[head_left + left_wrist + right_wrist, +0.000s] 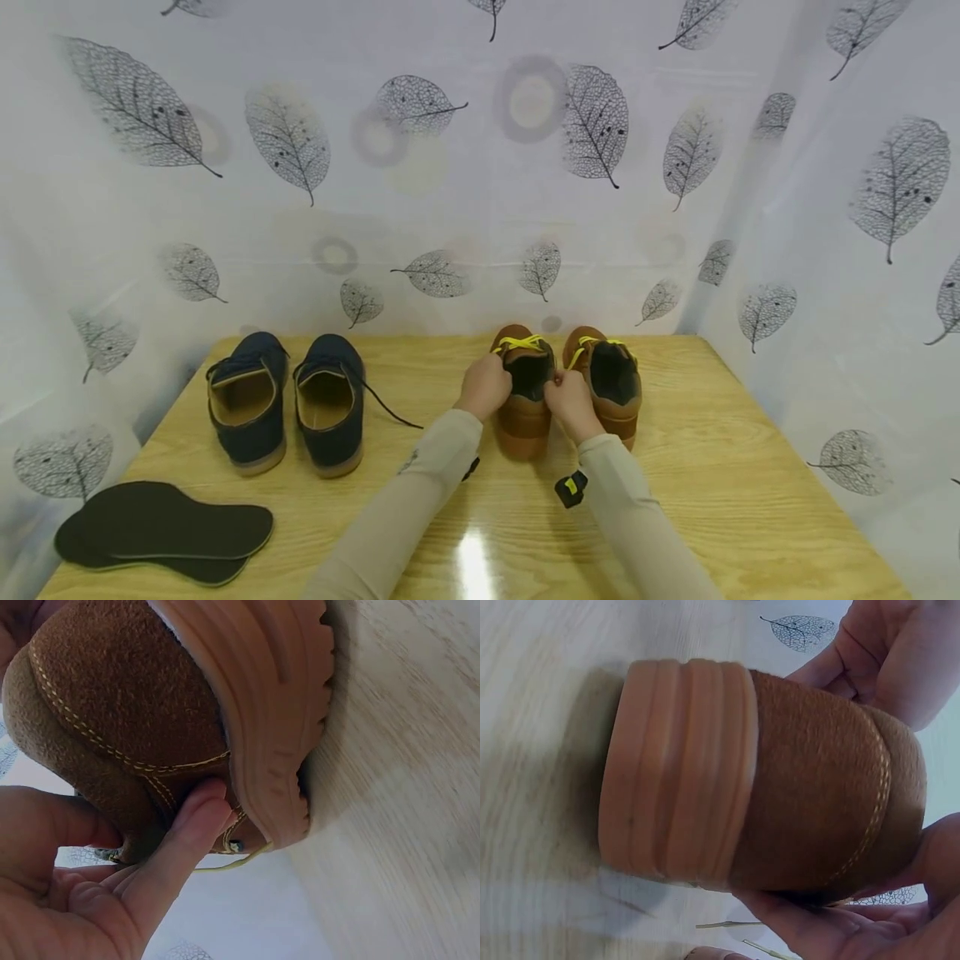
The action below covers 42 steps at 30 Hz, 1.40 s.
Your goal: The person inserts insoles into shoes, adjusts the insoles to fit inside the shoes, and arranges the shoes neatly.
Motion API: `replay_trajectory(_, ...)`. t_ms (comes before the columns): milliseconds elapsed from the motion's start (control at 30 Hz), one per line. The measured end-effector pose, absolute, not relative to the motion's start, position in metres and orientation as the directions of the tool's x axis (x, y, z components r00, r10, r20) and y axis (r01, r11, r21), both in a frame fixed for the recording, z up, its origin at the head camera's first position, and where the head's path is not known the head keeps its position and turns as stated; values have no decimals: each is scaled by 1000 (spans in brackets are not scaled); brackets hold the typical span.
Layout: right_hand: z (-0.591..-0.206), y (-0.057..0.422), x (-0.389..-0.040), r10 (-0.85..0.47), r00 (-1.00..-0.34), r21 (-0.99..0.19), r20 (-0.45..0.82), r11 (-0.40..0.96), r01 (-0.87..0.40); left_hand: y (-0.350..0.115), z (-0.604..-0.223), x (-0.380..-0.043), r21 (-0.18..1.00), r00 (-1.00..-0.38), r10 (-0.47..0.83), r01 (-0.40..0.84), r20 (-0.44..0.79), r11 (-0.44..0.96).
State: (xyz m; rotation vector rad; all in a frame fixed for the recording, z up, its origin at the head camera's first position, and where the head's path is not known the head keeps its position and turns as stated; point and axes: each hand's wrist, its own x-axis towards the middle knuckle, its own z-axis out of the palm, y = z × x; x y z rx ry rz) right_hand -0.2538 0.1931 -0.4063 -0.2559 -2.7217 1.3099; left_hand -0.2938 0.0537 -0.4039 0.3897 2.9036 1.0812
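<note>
- Leaf-printed sheeting (480,208) hangs behind and beside a wood-grain surface (427,367) that carries two pairs of shoes.
- Handling of the left brown shoe (524,417) looks to be the step in hand: a person steadies it by the sides of its opening, toe pointing away.
- Gripping that shoe's left side, the left hand (486,388) has its thumb and fingers pinching near the rim.
- Between the two brown shoes, the right hand (572,406) pinches the same shoe's right side near the rim.
- So the shoe lies directly between both hands, touching each; whether its heel sits fully down is hard to tell.
- Just to its right stands the other brown shoe (619,410); both have yellow laces.
- Next, the move probably calls for an even hold on both sides, so the shoe neither twists nor tips.
- Well apart, at the left, stand two navy shoes (330,443), with overlapping dark insoles (165,521) nearer the person.
</note>
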Motion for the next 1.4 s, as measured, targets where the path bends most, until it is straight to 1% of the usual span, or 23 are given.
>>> replay_trajectory(200,-405,190,-261,214,-976,-794,-31,588,154,58,-407,-298,635,-974,203,223,105,740)
replay_trajectory(367,-409,192,-261,191,-979,-805,-73,568,171,63,-410,-297,617,-973,199,230,119,753)
replay_trajectory(500,-412,193,-261,178,-983,-790,-47,596,146,65,-412,-295,585,-969,193,249,157,772)
replay_trajectory(600,-413,193,-260,169,-985,-796,-38,591,132,65,-413,-294,579,-968,186,250,168,776)
replay_trajectory(800,-413,194,-253,127,-991,-798,-39,593,107,60,-418,-291,628,-973,194,230,126,744)
replay_trajectory(900,-407,196,-245,84,-996,-775,-36,626,81,52,-419,-288,680,-966,248,229,70,697)
replay_trajectory(967,-400,196,-238,39,-998,-759,-47,649,61,42,-420,-287,708,-948,316,245,32,663)
replay_trajectory(1100,-381,199,-218,-18,-999,-723,-41,691,17,12,-418,-279,770,-875,482,283,-37,572)
replay_trajectory(1167,-372,200,-208,-29,-999,-724,-14,690,-9,-7,-413,-273,793,-849,526,290,-44,535)
replay_trajectory(1200,-368,200,-203,-32,-999,-724,5,689,-26,-17,-409,-269,804,-846,531,293,-34,518)
replay_trajectory(1233,-364,200,-198,-35,-999,-726,26,686,-43,-28,-405,-266,818,-852,523,284,-24,500)
replay_trajectory(1300,-358,200,-190,-44,-997,-735,56,674,-71,-53,-395,-260,839,-886,464,268,21,474)
replay_trajectory(1333,-356,199,-186,-50,-996,-739,69,669,-85,-66,-389,-257,840,-908,416,265,53,472)
replay_trajectory(1400,-352,198,-181,-56,-995,-748,83,656,-99,-93,-380,-254,832,-950,279,265,139,488)
